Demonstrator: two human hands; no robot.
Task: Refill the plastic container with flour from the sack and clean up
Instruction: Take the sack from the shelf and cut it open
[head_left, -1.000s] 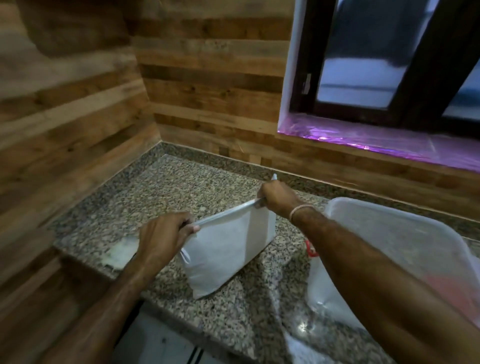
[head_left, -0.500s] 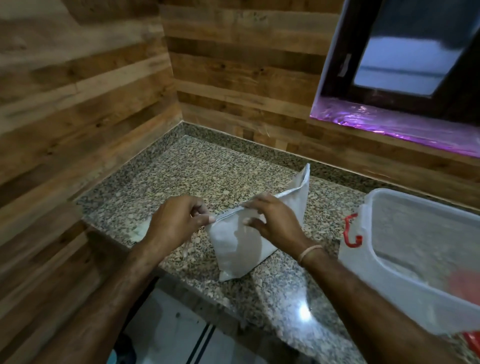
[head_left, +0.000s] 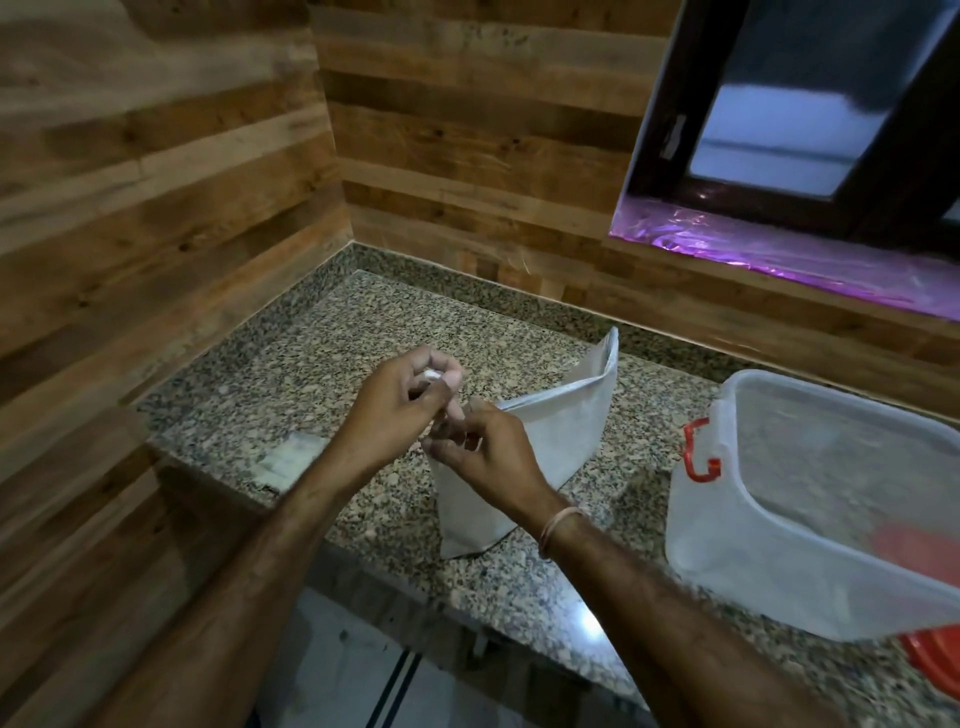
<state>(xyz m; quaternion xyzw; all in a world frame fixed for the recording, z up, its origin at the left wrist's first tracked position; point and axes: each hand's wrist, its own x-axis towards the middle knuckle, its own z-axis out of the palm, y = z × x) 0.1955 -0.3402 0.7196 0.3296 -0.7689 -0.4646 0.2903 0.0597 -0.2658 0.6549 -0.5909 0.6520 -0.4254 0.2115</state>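
Note:
A white flour sack (head_left: 550, 441) stands on the speckled granite counter (head_left: 322, 353), its far top corner sticking up. My right hand (head_left: 483, 457) grips the sack's near top corner. My left hand (head_left: 405, 405) is raised just above and left of it, fingers curled, pinching a small white bit that looks like string or a strip from the sack's top. To the right stands the clear plastic container (head_left: 810, 551) with a red latch (head_left: 698, 457); the lid is off.
A flat pale packet or cloth (head_left: 288, 460) lies near the counter's front left edge. A red lid part (head_left: 935, 657) shows at the right edge. Wooden walls close the corner behind and on the left. A window sill (head_left: 779, 254) covered in purple film runs above right.
My hands, once spread along the sack's top edge, have come together at its near corner. The left hand has lifted off the sack with a small white piece between its fingers.

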